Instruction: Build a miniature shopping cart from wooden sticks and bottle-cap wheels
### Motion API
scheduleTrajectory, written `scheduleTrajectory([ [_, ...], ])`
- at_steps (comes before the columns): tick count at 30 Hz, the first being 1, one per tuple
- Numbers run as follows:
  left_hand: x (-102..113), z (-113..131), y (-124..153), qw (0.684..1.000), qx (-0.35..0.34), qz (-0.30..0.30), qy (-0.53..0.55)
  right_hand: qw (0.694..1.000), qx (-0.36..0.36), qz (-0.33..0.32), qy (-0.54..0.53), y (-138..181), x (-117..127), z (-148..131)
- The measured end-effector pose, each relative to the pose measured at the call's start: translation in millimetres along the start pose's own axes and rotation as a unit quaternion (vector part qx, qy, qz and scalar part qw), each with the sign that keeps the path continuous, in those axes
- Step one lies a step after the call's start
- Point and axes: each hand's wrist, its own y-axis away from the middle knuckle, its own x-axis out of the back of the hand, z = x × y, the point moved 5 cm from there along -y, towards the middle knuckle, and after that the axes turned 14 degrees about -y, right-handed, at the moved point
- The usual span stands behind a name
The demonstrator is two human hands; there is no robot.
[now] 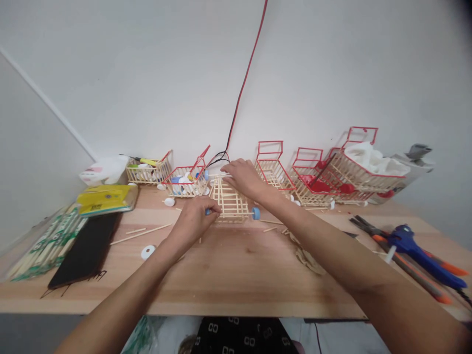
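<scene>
A small cart frame of thin wooden sticks (229,199) lies on the table in front of me, with blue bottle caps as wheels. One blue cap (255,213) sits at its near right corner, and another blue cap (206,174) shows at the far left. My left hand (195,216) pinches a blue bottle cap (208,212) at the near left corner. Over the far end bends my right hand (243,178), its fingers curled at the frame's far edge; what lies under the palm is hidden.
Finished stick carts with red handles, such as one cart (273,169), line the wall. A white cap (148,252), black board (86,250), yellow packet (106,198) and bagged sticks (47,241) lie left. Pliers (368,231) and a blue glue gun (420,255) lie right.
</scene>
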Motion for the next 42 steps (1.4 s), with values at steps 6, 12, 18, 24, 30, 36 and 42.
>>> scheduleTrajectory([
  [6, -1.4, -1.1, 1.0, 1.000, 0.017, 0.005, 0.008, 0.998, -0.046, -0.018, 0.028, -0.2, -5.6, 3.1],
  [12, 0.1, 0.3, 0.0, 1.000, 0.006, 0.005, -0.013, 0.993, -0.092, -0.035, 0.060, 5.4, -1.1, 1.7],
  [18, 0.1, -3.6, -3.1, 1.000, -0.010, -0.017, -0.014, 0.990, -0.117, -0.037, 0.064, 4.3, -0.7, 2.9],
  [24, 0.2, -5.0, -6.3, 0.999, -0.022, -0.037, -0.031, 0.993, -0.098, -0.026, 0.053, 5.3, -1.8, 4.8],
  [30, 2.7, -3.2, -9.0, 0.998, -0.024, -0.044, -0.045, 0.998, -0.052, 0.032, -0.014, 9.5, 5.0, 7.0],
  [36, 3.8, -4.9, -11.3, 0.996, -0.005, -0.063, -0.065, 0.984, -0.006, 0.122, -0.128, 61.7, 30.8, -8.8],
  [42, 4.1, -6.0, -12.0, 0.995, -0.008, -0.069, -0.072, 0.976, -0.054, 0.115, -0.175, 120.5, 14.8, -16.1],
])
